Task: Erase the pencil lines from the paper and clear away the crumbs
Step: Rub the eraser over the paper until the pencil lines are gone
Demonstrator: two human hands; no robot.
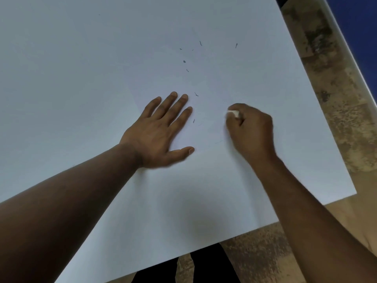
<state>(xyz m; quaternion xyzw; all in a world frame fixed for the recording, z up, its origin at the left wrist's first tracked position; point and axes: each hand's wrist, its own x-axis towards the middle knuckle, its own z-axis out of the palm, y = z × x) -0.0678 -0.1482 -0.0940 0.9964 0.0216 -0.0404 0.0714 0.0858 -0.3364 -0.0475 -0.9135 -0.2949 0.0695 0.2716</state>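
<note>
A large white sheet of paper (102,68) fills most of the view. My left hand (161,131) lies flat on it, fingers spread, pressing it down. Just to the right, my right hand (250,129) is curled around a small white eraser (233,112), whose tip touches the paper. Several dark eraser crumbs (184,61) are scattered above and between the hands. Faint pencil traces (217,142) show below the eraser, between the two hands.
The paper's right edge (318,111) and near edge overhang a mottled brown table surface (334,82). A dark blue area (359,27) lies beyond the table at the upper right. Dark trouser legs (204,268) show below the paper's near edge.
</note>
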